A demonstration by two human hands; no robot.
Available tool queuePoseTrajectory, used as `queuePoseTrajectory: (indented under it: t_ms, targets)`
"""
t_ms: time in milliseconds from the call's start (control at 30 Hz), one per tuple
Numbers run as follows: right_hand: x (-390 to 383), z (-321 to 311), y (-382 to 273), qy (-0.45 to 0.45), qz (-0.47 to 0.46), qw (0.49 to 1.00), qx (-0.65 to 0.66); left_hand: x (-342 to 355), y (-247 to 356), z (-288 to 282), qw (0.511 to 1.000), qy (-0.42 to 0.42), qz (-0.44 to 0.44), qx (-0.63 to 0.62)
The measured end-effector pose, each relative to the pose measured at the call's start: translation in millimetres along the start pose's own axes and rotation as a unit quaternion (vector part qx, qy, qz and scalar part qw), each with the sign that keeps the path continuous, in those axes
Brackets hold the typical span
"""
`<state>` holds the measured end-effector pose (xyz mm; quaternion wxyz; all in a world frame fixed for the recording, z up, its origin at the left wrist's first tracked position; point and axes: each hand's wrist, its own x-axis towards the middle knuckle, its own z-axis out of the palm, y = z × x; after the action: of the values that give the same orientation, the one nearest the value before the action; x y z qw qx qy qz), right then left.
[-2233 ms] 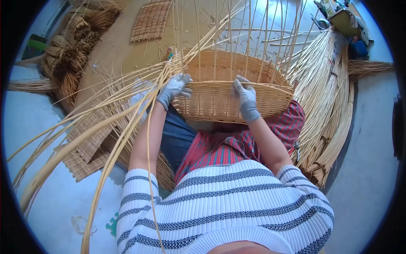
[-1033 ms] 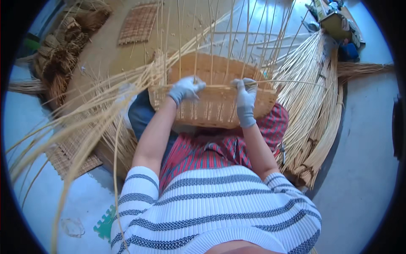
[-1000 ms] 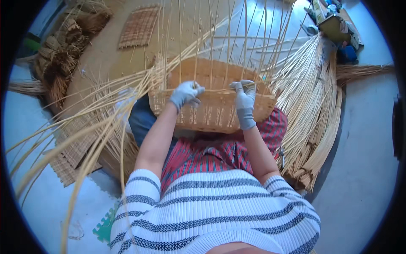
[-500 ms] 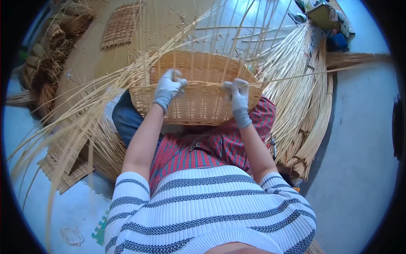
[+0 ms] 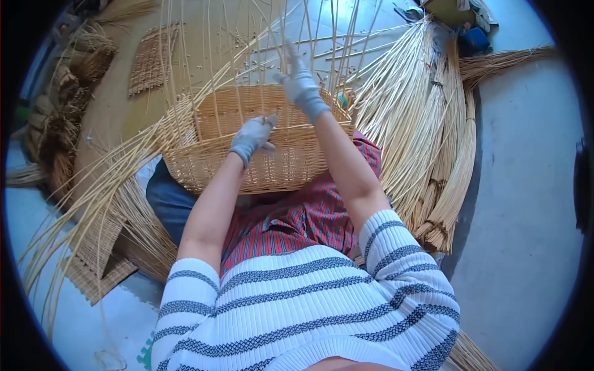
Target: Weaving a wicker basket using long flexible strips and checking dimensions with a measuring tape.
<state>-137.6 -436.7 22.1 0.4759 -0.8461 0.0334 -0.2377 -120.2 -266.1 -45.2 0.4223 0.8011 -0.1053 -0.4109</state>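
A half-woven wicker basket (image 5: pixel 291 167) rests across my lap, its tall upright stakes (image 5: pixel 213 59) rising from the walls. My left hand (image 5: pixel 252 137), in a pale grey glove, is closed on the near wall's top edge, the thumb and fingertips on the woven strands. My right hand (image 5: pixel 303 89), gloved alike, is raised over the basket's inside, right of the left hand. Its fingers stretch up and away among the stakes, apart, with nothing held that I can see. A sheaf of loose long strands (image 5: pixel 114 164) sticks out from the basket's left end.
Large bundles of pale wicker strands (image 5: pixel 402 93) lie to the right, a darker bundle (image 5: pixel 507 65) beyond them. Brown bundles (image 5: pixel 62 123) line the far left. Woven panels lie at the back left (image 5: pixel 154 59) and near left (image 5: pixel 96 266). Short offcuts litter the floor.
My right hand has left the near rim, moved up and leftward over the basket, and opened its fingers. My left hand stays at the rim. The whole view has shifted slightly.
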Motion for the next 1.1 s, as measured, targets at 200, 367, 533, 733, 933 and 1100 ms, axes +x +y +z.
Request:
queuePoseTrajectory:
  t_ms: [200,367,533,733,933,1100]
  targets:
    - [-49.9,-19.9,56.7,-0.081,0.197,0.961,0.178,3.8,-3.6,1.3,0.999,-0.033,-0.013,-0.011]
    - [20.3,25.1,61.6,-0.113,-0.024,0.989,-0.094,-3.2,-1.3,2.6,0.999,0.009,-0.027,0.028]
    - [-23.2,-9.3,65.1,0.071,0.051,0.988,-0.126,-1.8,-7.8,5.0,0.985,-0.012,-0.002,-0.170]
    - [-162.4,-44.5,79.2,0.234,0.150,0.922,0.269,17.2,6.0,1.3,0.996,0.007,0.074,-0.051]
    - [-137.9,-41.6,31.8,0.027,0.036,0.939,0.342,17.5,27.0,15.8,0.950,0.277,0.073,0.123]
    - [-160.4,-109.5,67.3,0.245,0.273,0.880,0.301,8.7,38.4,44.8,0.821,0.301,0.441,-0.203]
